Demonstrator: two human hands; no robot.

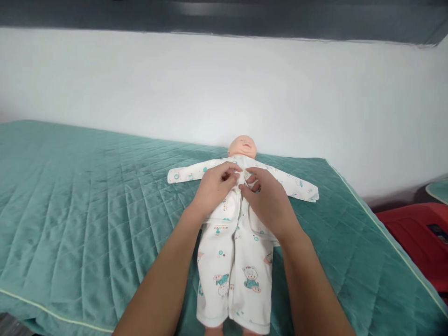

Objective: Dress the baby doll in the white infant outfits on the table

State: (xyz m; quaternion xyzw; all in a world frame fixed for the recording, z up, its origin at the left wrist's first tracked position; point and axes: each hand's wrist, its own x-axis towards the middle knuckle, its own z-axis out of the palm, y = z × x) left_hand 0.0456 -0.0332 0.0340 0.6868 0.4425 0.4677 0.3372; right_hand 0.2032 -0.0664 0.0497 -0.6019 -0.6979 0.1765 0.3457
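A baby doll [242, 145] lies on its back on the bed, its head toward the wall. It wears a white printed baby shirt [299, 184] with both sleeves spread wide, and matching white trousers [250, 280] with bear prints. My left hand [220, 184] pinches one front edge of the shirt at the chest. Close beside it, my right hand [264, 191] pinches the other front edge. Below my hands the shirt front hangs apart. Any fastener between my fingertips is too small to make out.
A green quilted bedspread [105, 210] with a pale piped edge lies under the doll. The white wall [224, 84] rises right behind the doll's head, with a dark ledge [224, 18] above. A red plastic object [416, 233] stands beyond the bed's right edge.
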